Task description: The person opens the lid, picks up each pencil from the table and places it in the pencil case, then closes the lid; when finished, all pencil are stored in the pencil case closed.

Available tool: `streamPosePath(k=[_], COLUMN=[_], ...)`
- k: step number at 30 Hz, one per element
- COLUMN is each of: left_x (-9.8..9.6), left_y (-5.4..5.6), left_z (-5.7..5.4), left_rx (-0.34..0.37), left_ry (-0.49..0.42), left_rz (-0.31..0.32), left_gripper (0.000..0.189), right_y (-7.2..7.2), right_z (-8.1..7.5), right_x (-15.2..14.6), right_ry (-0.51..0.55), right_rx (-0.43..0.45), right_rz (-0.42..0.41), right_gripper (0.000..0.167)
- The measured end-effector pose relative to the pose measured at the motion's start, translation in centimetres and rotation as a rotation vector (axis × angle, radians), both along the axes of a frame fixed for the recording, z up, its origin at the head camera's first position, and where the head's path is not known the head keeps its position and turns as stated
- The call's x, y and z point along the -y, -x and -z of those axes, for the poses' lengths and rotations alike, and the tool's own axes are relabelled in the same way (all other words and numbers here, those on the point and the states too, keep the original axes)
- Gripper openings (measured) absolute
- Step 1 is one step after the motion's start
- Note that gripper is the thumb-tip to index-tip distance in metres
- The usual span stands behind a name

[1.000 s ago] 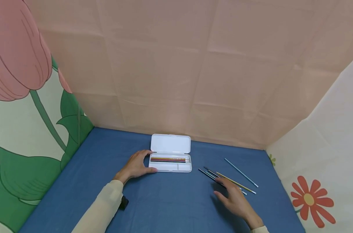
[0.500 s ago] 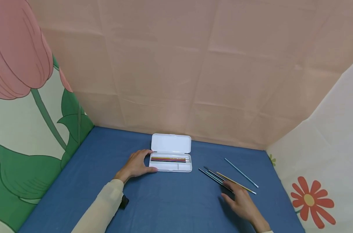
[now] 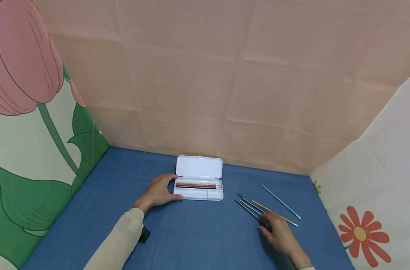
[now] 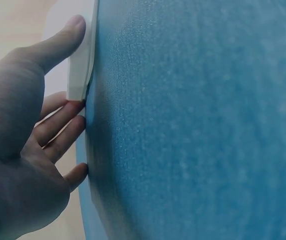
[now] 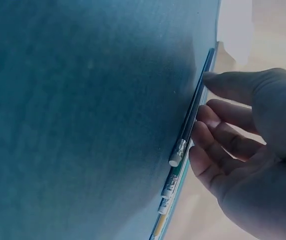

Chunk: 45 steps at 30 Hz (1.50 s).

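Note:
A white pencil case (image 3: 198, 193) lies with its lid up at the back of the blue table, several pencils (image 3: 195, 185) lined up in it. My left hand (image 3: 159, 190) holds its left end, thumb at the front edge and index finger at the back corner. In the left wrist view the thumb (image 4: 72, 37) touches the case's side. My right hand (image 3: 278, 230) pinches a dark pencil (image 5: 195, 107) with an eraser end, thumb against it and fingers curled on the other side. Other pencils lie beside it; the hand hides their rear ends in the head view.
A yellow pencil (image 3: 290, 222) passes just behind my right fingers. Farther right, a light blue pencil (image 3: 281, 201) lies apart. A beige cloth wall (image 3: 208, 93) rises behind the table (image 3: 205, 240), with flower-printed cloths at both sides.
My right hand has moved slightly right and back toward me along the pencils. The front pencils' tips have shifted right and nearer to me. The left hand and the case stay put.

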<state>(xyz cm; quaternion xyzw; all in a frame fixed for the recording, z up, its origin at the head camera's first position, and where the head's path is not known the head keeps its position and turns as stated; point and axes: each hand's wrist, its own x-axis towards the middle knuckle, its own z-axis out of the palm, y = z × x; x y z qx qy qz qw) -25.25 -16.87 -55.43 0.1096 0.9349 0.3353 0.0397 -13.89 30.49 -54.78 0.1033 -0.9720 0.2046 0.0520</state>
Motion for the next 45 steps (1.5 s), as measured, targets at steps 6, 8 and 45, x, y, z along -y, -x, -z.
streamPosePath(k=[6,8,45], left_x=[0.0,0.0,-0.2], left_y=[-0.1,-0.1,-0.4], left_z=[0.0,0.0,-0.3], left_rx=[0.008,0.006,0.005], left_ry=[-0.004,-0.001,-0.015], left_rz=[-0.005,-0.006,-0.012], left_gripper=[0.093,0.093,0.091], right_y=[-0.1,-0.1,5.0], right_z=[0.4,0.4,-2.5], right_x=[-0.1,-0.2,7.1], right_ry=[0.038,0.053,0.113], right_rx=[-0.008,-0.021,-0.141], right_rz=[-0.026,-0.043,-0.202], right_gripper=[0.025,0.026,0.021])
